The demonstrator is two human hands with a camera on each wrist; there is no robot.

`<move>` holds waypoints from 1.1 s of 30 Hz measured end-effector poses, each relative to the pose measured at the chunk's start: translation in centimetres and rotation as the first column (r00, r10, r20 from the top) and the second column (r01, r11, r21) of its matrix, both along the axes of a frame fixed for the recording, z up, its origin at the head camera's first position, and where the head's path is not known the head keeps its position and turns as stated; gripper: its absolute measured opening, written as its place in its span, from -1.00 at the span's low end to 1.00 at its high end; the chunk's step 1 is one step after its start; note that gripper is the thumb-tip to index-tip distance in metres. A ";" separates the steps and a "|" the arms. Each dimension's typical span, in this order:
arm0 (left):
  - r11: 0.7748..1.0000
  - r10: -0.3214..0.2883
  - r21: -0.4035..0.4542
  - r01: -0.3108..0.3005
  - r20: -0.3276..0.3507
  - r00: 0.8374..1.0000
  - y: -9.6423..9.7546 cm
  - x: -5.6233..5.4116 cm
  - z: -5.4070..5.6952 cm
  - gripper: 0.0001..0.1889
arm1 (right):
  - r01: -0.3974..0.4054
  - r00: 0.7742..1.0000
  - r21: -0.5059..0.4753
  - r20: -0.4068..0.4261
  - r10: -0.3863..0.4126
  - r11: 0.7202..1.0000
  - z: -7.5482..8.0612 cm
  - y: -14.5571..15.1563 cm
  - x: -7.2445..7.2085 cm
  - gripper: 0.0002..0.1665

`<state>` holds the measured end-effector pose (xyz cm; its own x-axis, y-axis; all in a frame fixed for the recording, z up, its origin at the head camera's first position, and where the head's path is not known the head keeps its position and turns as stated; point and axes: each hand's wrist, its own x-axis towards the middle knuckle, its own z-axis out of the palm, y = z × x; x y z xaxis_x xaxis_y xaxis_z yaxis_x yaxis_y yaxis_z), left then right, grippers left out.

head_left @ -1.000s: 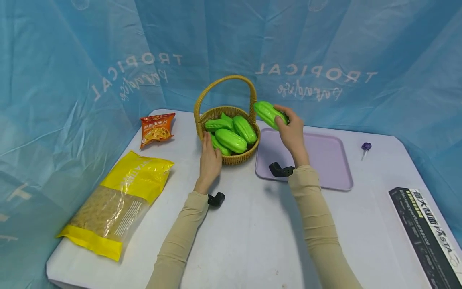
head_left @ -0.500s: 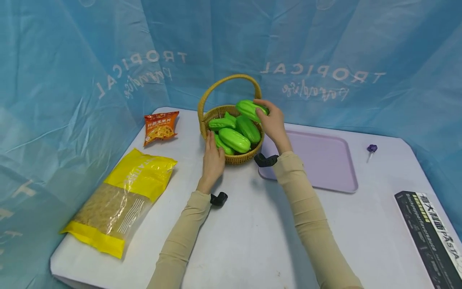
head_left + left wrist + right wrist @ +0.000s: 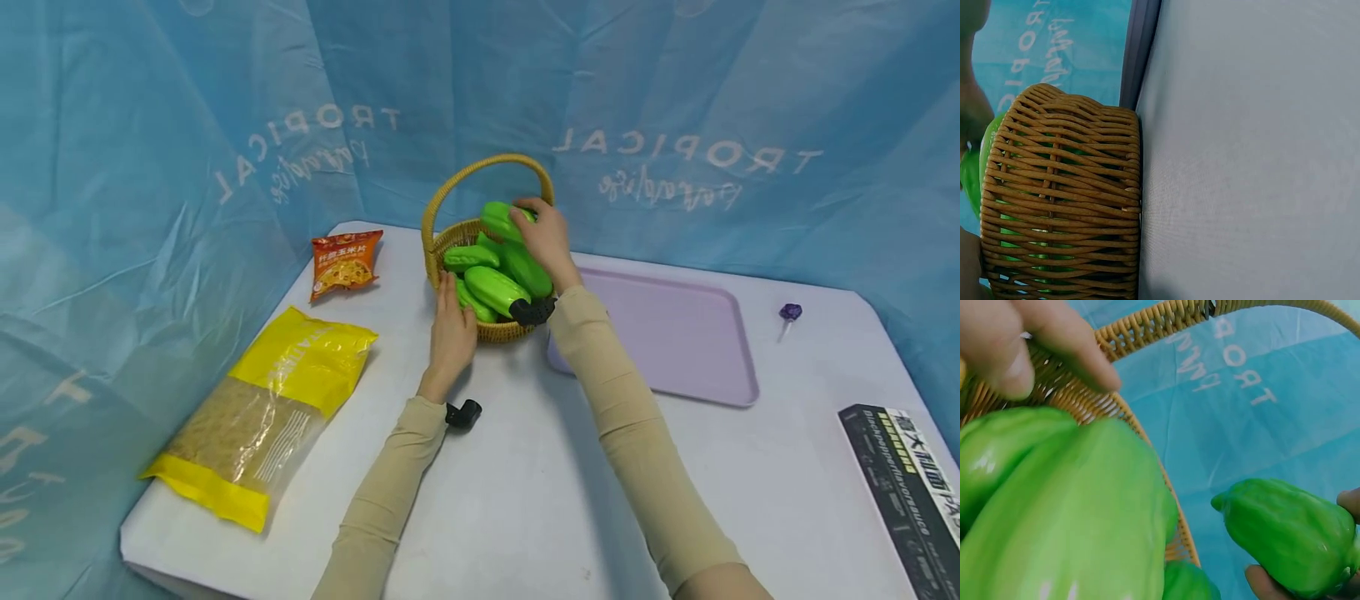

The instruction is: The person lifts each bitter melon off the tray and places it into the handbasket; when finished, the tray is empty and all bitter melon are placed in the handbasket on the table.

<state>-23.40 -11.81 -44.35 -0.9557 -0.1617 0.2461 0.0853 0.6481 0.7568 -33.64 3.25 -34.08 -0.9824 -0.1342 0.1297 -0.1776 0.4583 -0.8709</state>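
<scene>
A glossy, ridged green vegetable (image 3: 501, 221) is pinched between the thumb and fingers of my right hand (image 3: 547, 242), above the far side of a woven basket (image 3: 501, 333). In the right wrist view the held vegetable (image 3: 1288, 534) shows a small pointed tip. Several similar green vegetables (image 3: 497, 290) lie in the basket, partly covered by my right wrist. My left hand (image 3: 452, 337) touches the basket's left front side, its fingers straight. The basket's wicker wall (image 3: 1063, 200) fills the left part of the left wrist view.
A lilac tray (image 3: 675, 333) lies right of the basket, partly behind my right sleeve. A lollipop (image 3: 790, 313) and a black pasta box (image 3: 896, 492) lie further right. On the left are an orange snack packet (image 3: 345, 265) and a large yellow pasta bag (image 3: 262, 408).
My right hand has carried the green vegetable leftward, from above the tray to over the basket's far side. The left hand has stayed against the basket. The head view has shifted slightly.
</scene>
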 end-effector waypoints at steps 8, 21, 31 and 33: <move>1.000 -0.013 0.005 0.012 0.017 1.000 0.5 0.0 -0.1 -0.35 | -0.013 0.997 0.039 0.080 0.010 0.999 0.0 -1.1 -0.9 -0.44; 1.000 -0.024 0.000 0.024 0.012 1.000 0.5 0.2 0.1 -0.36 | -0.100 0.987 0.079 0.131 0.090 0.992 -0.5 -2.3 -1.1 -0.21; 1.000 -0.007 -0.011 0.007 0.008 1.000 0.0 0.1 0.0 -0.37 | -0.048 0.993 0.069 0.113 0.040 0.996 -0.5 -2.4 -0.9 -0.38; 1.000 -0.003 -0.014 0.003 0.008 1.000 -0.1 0.1 0.1 -0.36 | -0.041 0.995 0.052 0.098 0.035 0.998 -0.4 -2.3 -0.8 -0.41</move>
<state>-23.29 -11.93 -44.29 -0.9580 -0.1558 0.2407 0.0810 0.6584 0.7483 -34.44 0.96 -34.43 -0.9841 -0.1758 0.0252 -0.1113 0.4998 -0.8590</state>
